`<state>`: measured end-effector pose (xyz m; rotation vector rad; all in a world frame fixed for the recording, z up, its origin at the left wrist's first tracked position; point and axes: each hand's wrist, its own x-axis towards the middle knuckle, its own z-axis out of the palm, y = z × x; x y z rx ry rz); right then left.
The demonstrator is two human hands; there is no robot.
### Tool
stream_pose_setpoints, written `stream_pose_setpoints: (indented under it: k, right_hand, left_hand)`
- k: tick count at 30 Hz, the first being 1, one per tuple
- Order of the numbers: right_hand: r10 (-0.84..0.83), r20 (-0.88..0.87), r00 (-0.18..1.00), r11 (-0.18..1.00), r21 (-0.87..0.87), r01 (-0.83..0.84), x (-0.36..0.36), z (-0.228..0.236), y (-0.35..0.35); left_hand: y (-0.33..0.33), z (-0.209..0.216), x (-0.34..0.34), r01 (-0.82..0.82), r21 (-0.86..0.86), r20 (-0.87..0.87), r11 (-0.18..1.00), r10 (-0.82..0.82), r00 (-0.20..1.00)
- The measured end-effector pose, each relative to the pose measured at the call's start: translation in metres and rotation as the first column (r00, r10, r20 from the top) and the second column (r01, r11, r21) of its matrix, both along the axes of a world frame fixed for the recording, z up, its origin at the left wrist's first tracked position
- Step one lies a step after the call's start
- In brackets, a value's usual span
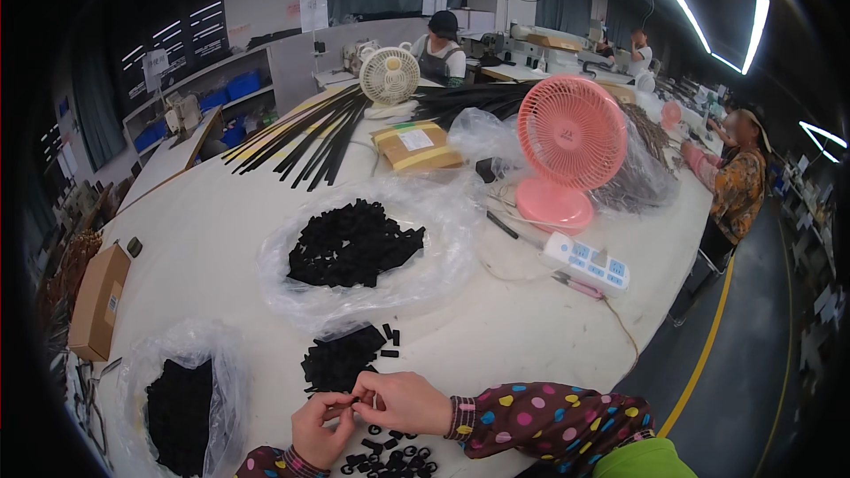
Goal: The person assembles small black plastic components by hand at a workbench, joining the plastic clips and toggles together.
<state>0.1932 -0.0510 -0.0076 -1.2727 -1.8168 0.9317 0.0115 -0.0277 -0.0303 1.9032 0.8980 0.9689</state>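
My L hand (320, 430) & R hand (405, 402) pinch 1 small black pc (356, 401) btwn near-closed fingertips, both equally close, long axis unclear; black pile (343, 359) just beyond, black rings (398, 460) nearer me.

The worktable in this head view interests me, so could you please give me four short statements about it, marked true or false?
1. The pink fan stands on the worktable. True.
2. The cardboard box is by the worktable's right edge. False: the box is by its left edge.
3. The white power strip lies nearer the person than the pink fan. True.
4. The left hand and right hand are far apart. False: they meet at a small dark piece.
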Motion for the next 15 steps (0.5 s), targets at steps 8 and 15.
stream_pose_setpoints:
  k: [8, 15]
  right_hand:
    - [-0.012, -0.030, 0.999, 1.000, 0.013, 0.013, -0.001, -0.003, -0.001]
    - [-0.054, -0.171, 0.984, 0.999, -0.008, 0.053, 0.002, -0.007, -0.002]
  left_hand:
    - [-0.003, 0.004, 0.001, -0.017, -0.015, -0.005, 1.000, 0.017, 1.000]
    - [0.007, -0.005, 0.008, 0.110, -0.249, 0.270, 0.962, -0.040, 0.962]
